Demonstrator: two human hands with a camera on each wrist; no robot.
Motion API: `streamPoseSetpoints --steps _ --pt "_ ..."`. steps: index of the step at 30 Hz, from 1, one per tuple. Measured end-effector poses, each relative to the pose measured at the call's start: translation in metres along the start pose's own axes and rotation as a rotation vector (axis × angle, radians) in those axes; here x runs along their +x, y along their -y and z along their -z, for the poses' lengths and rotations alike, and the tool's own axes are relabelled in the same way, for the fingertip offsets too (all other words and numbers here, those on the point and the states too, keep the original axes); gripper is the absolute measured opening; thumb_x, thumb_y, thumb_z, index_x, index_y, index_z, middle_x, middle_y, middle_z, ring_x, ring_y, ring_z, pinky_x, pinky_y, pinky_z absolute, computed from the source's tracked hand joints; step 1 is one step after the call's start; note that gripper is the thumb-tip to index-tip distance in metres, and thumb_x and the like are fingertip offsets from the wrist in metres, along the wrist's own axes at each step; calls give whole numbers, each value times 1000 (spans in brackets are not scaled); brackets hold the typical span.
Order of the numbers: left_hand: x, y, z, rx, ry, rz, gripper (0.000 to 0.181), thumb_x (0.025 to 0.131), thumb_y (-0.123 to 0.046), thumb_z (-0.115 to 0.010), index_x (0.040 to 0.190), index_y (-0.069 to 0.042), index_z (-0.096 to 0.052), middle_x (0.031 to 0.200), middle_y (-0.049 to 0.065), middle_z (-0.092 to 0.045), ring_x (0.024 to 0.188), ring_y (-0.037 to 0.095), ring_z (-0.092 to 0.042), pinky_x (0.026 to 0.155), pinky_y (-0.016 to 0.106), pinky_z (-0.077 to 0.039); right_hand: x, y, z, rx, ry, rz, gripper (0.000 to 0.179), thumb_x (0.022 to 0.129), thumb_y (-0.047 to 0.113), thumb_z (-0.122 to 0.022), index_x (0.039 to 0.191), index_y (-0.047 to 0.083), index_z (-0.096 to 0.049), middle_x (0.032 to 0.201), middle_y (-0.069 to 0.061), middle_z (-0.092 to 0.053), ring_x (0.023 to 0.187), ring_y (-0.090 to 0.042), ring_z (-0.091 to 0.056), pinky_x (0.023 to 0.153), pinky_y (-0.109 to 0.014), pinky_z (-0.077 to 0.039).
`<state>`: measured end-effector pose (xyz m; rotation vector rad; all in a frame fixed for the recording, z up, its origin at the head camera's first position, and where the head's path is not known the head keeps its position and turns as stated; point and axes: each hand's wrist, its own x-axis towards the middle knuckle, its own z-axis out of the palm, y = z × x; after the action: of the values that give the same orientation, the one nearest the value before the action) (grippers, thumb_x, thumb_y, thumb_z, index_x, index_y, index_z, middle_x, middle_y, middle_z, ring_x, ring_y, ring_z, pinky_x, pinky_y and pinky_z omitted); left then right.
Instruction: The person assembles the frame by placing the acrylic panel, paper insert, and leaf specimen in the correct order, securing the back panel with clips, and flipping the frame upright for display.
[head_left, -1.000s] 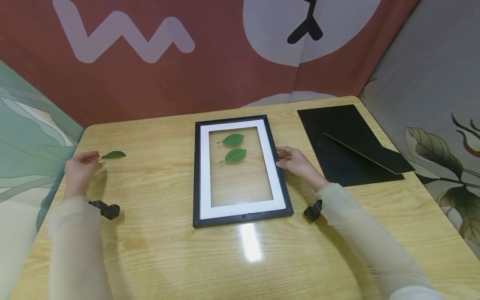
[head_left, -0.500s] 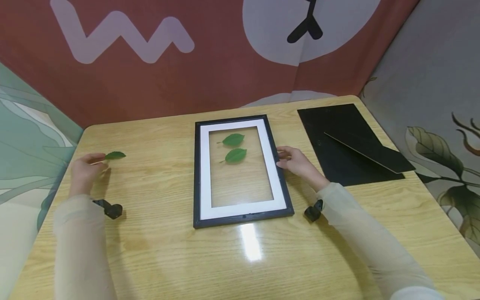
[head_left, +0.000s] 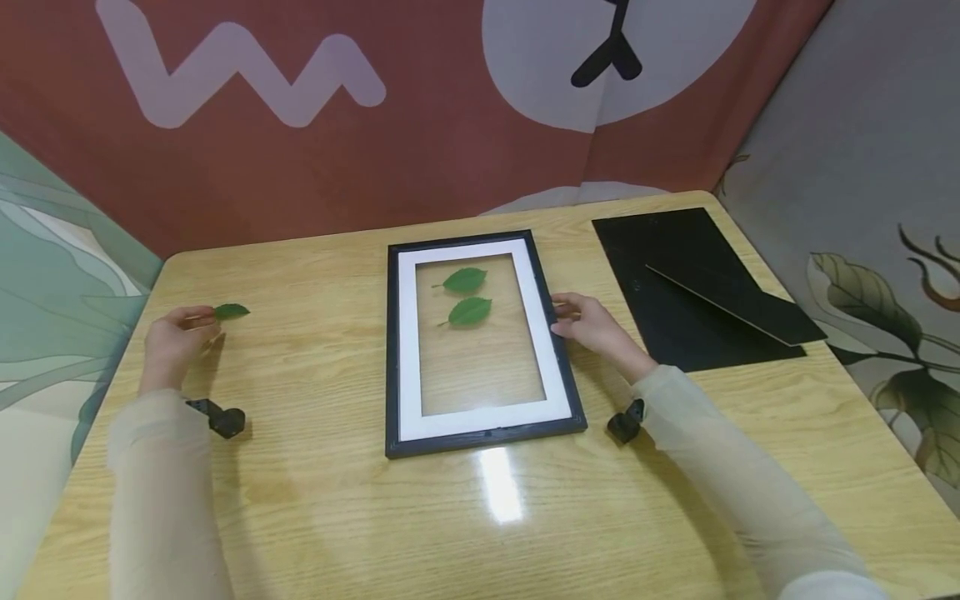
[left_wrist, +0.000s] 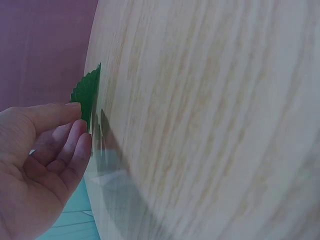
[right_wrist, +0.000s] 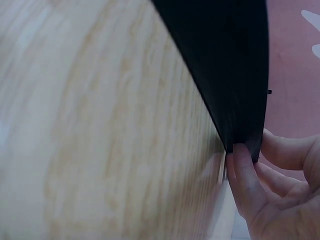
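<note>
At the table's left, my left hand (head_left: 176,337) pinches the stem end of a green leaf (head_left: 232,311). In the left wrist view the thumb and fingers meet at this leaf's (left_wrist: 88,94) near end, its toothed edge and tip pointing away from the hand. A black picture frame (head_left: 486,432) with a white inner border lies mid-table. Inside its opening lie an upper leaf (head_left: 465,280) and a lower leaf (head_left: 470,311), both green. My right hand (head_left: 592,323) grips the frame's right side; the right wrist view shows fingers (right_wrist: 245,167) curled at the black edge.
To the right lies a flat black backing board (head_left: 675,242) with its angled stand flap (head_left: 750,308) raised. A wooden table (head_left: 322,500) carries everything. A red wall hanging (head_left: 420,167) borders the far edge.
My left hand has moved right, onto the stem end of the left leaf, which lies about where it was. The right hand and the frame have stayed in place.
</note>
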<state>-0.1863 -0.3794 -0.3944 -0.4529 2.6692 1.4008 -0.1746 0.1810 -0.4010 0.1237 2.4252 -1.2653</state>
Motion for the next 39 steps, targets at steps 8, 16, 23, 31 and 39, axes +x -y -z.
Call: streamPoseSetpoints --steps 8,16,23,31,39 --pt "3 -3 -1 42 60 -3 55 98 -15 -49 143 11 -32 71 -39 -48 68 -21 -50 64 5 -48 0 2 -1 -4 1 2 55 97 8 -51 148 3 -30 146 -24 -40 135 -39 -40 109 -45 -43" --pt "2 -1 -6 100 30 -22 50 98 -18 -50 136 14 -41 66 -41 -47 66 -22 -48 61 4 -47 1 3 -3 -11 -5 -6 55 97 8 -51 148 4 -30 146 -23 -41 135 -38 -40 109 -45 -42" --pt "-5 -5 -12 169 -45 -43 48 97 -31 -53 126 6 -55 69 -40 -46 66 -17 -48 60 6 -46 1 2 -2 9 -2 0 55 97 8 -51 148 4 -31 146 -23 -40 135 -38 -40 108 -44 -43" --pt "-5 -18 -15 189 -69 -95 53 95 -45 -52 124 -1 -59 81 -35 -52 73 -11 -51 64 10 -45 1 1 -1 12 -1 17 55 96 7 -52 147 3 -32 145 -25 -41 134 -39 -41 107 -46 -44" --pt "-2 -37 -25 116 -81 -123 50 95 -40 -55 124 1 -59 78 -38 -49 77 -11 -52 69 9 -47 0 1 -1 2 1 0 55 97 8 -51 148 4 -31 145 -24 -41 134 -38 -41 107 -45 -44"
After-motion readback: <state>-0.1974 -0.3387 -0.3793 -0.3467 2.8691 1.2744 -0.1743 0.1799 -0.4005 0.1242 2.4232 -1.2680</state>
